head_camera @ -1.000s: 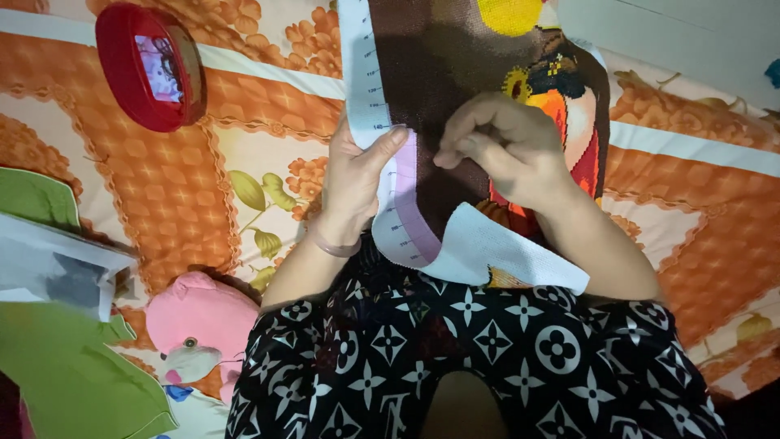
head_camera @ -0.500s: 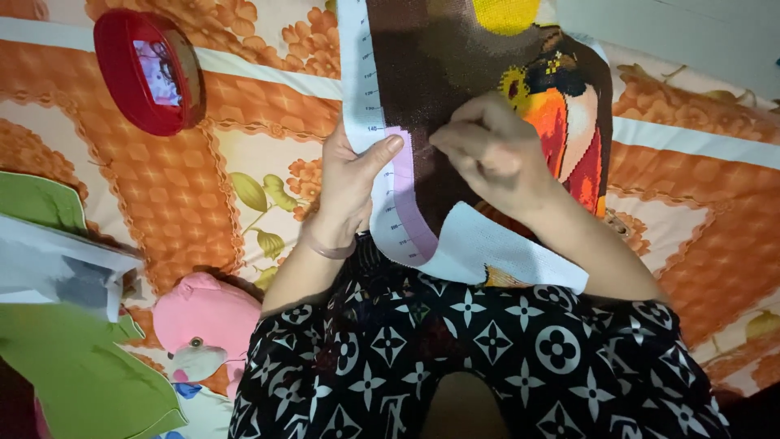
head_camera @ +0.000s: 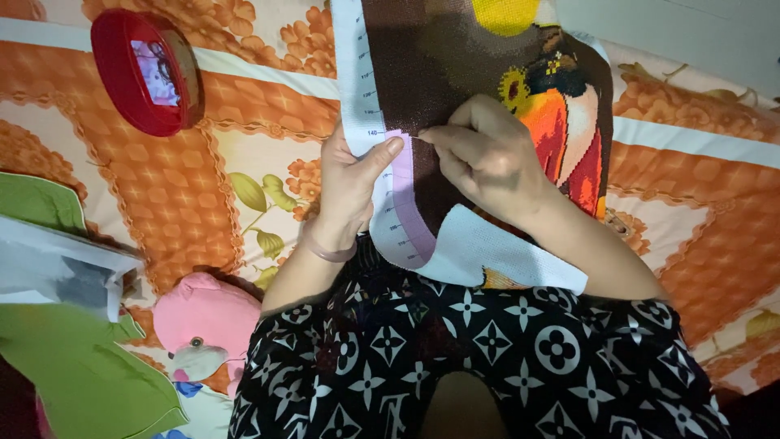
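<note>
Two hands are working on one piece of needlework canvas (head_camera: 479,73), which is lying over your lap and running away from you across the bed. Nearest you, black clothing with a white pattern (head_camera: 487,349) is filling the bottom of the view and hiding the canvas's lower edge. Just beyond it, the unstitched white corner of the canvas is curling up over your right forearm. Your left hand (head_camera: 349,183) is gripping the canvas's left border, thumb pressing flat on top against a lilac strip and the other fingers tucked underneath, out of sight; a pale bangle (head_camera: 325,248) is circling that wrist. Your right hand (head_camera: 487,158) is resting on the dark stitched area, its fingertips bunched together and pinching at a point just beside the left thumb; whether they are holding a needle is too small to tell. This hand is covering part of the orange bird motif. To your left, a pink soft toy (head_camera: 203,321), green cloth (head_camera: 73,382) and a clear plastic bag (head_camera: 57,272) are lying near your knee. Farther off, a round red tin (head_camera: 146,71) is sitting on the orange flowered bedspread (head_camera: 162,203), well apart from both hands.
</note>
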